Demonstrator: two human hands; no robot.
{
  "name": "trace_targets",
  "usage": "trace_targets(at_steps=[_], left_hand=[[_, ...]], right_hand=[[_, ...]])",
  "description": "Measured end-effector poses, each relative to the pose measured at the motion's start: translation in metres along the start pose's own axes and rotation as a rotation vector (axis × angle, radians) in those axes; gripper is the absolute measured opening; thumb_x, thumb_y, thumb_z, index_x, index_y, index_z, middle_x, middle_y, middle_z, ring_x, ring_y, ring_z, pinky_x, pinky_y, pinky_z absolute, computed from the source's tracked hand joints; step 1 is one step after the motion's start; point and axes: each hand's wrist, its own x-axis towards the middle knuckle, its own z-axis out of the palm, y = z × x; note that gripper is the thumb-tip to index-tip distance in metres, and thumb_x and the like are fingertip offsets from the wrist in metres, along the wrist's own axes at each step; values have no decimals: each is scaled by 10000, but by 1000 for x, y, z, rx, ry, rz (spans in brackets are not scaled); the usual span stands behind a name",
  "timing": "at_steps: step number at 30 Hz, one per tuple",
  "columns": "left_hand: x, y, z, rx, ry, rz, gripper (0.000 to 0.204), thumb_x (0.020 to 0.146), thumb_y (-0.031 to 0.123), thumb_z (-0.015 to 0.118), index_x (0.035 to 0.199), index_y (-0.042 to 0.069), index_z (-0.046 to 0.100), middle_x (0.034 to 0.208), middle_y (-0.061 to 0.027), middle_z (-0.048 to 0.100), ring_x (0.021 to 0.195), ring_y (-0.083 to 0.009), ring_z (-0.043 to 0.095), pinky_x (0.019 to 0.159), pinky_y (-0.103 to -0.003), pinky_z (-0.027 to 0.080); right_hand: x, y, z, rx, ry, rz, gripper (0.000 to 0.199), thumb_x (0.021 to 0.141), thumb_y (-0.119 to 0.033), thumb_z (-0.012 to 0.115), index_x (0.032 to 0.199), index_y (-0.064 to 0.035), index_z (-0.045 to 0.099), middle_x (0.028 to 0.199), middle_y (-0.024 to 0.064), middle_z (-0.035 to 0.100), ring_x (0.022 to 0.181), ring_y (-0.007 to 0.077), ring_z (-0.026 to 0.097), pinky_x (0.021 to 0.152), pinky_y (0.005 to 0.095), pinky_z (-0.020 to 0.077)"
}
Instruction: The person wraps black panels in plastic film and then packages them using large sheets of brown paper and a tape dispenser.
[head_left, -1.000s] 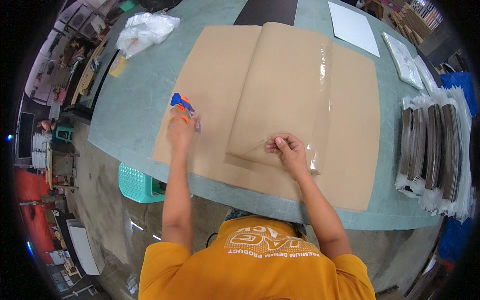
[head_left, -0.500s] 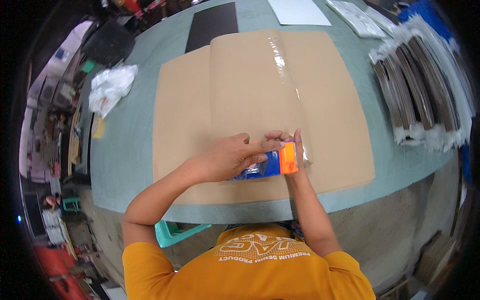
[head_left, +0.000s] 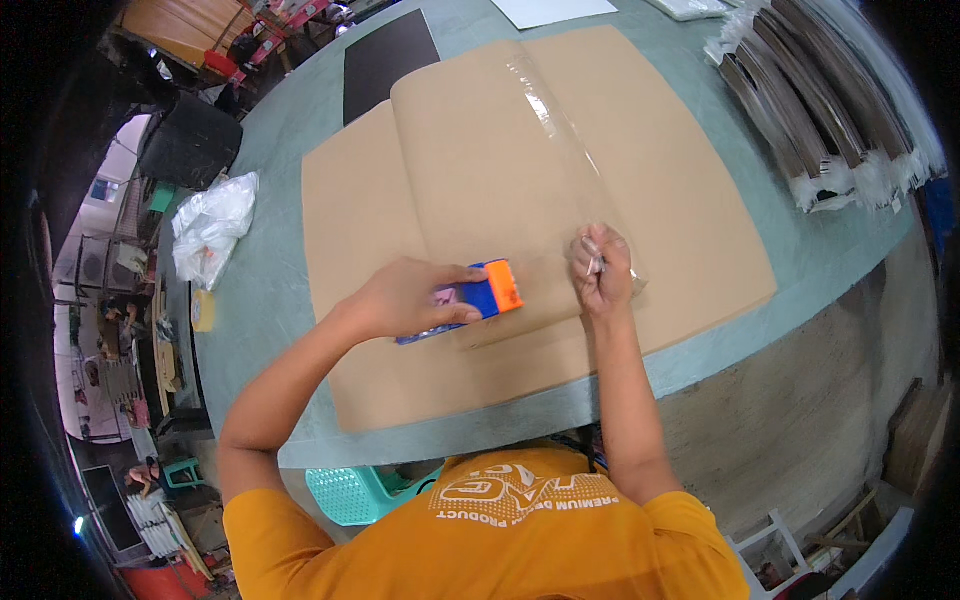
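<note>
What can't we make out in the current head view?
Head view:
Blue-orange tape dispenser: partly hidden by the left hand.
Clear film: extent hidden in the curled right hand.
White sheet: far end cut off by the top edge.
Green stool: partly hidden by the table.

Kraft paper [head_left: 690, 200]: plain tan. Over the paper: tape dispenser [head_left: 482, 294], blue body, orange head. Under the paper: tabletop [head_left: 280, 190], grey-green. Beyond the paper: black sheet [head_left: 392, 62], white sheet [head_left: 555, 11]. Right of the paper: stack [head_left: 772, 125], grey-brown in whitish plastic [head_left: 828, 188]. Near side of the paper: stool [head_left: 340, 497], mint green, dotted with holes; T-shirt [head_left: 480, 562], mustard, white print.
</note>
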Motion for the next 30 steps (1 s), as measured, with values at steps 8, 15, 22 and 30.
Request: trace_targets(at_steps=[8, 15, 22, 30], left_hand=[[23, 20, -4, 89, -51, -86, 480, 727, 460, 595, 1082, 137, 602, 875, -127, 639, 775, -277, 615, 723, -363, 488], [25, 13, 0, 153, -43, -6, 474, 724, 452, 615, 1105, 171, 591, 852, -159, 635, 734, -298, 614, 713, -365, 480], [8, -7, 6, 130, -37, 61, 497, 714, 457, 618, 1119, 172, 579, 768, -152, 634, 649, -309, 607, 664, -367, 487], [-15, 0, -2, 492, -339, -151, 292, 700, 314, 595, 890, 100, 656, 857, -119, 633, 798, -240, 607, 655, -353, 471]], right_hand=[[-4, -30, 0, -1381, 226, -118, 380, 715, -188, 685, 969, 48, 530, 783, 106, 569, 629, 173, 533, 522, 264, 414], [-7, -42, 20, -2486, 250, -626, 723, 725, -147, 638, 1322, -10, 254, 1311, 230, 300, 1238, 326, 263, 979, 504, 203], [7, 35, 20, -2490, -211, -409, 547, 897, -388, 296, 1338, -66, 264, 1410, 67, 227, 1313, 285, 146, 1051, 497, 76], [6, 43, 21, -2571, -186, -379, 553, 897, -399, 304, 1350, -88, 244, 1413, 76, 215, 1311, 292, 147, 1046, 500, 90]])
